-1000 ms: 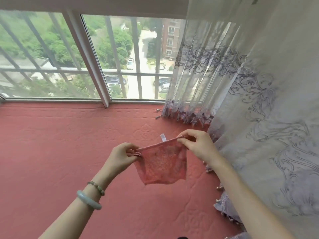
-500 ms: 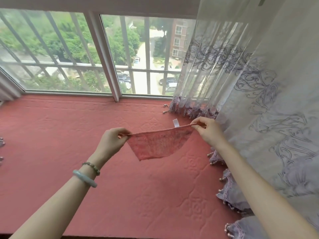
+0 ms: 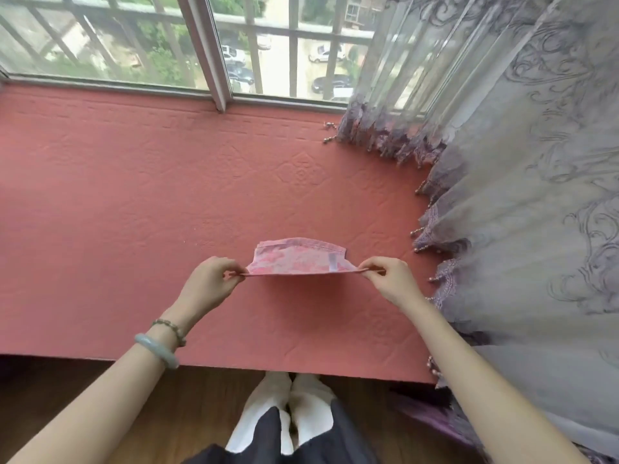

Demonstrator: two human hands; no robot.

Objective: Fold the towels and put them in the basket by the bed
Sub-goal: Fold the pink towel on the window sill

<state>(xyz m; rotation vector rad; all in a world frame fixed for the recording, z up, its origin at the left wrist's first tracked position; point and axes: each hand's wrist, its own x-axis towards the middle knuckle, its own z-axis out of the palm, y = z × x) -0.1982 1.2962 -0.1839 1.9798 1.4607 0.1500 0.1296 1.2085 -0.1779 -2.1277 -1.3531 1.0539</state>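
Note:
A small pink patterned towel (image 3: pixel 298 259) is stretched flat between my hands, just above the red quilted pad (image 3: pixel 134 202) of the window seat. My left hand (image 3: pixel 211 284) pinches its left corner. My right hand (image 3: pixel 388 279) pinches its right corner. The towel's near edge is pulled taut; its far edge curves away from me. No basket is in view.
A grey sheer curtain (image 3: pixel 522 182) with beaded hem hangs along the right side and spills onto the pad. A barred window (image 3: pixel 214 45) runs along the back. The pad's front edge (image 3: pixel 234 363) drops to a wooden floor (image 3: pixel 67 390) where my socked feet (image 3: pixel 291 403) stand.
The towel hung down from my hands before; now it is held out nearly flat and lower, close to the pad. My view has tilted downward, showing the floor and my feet.

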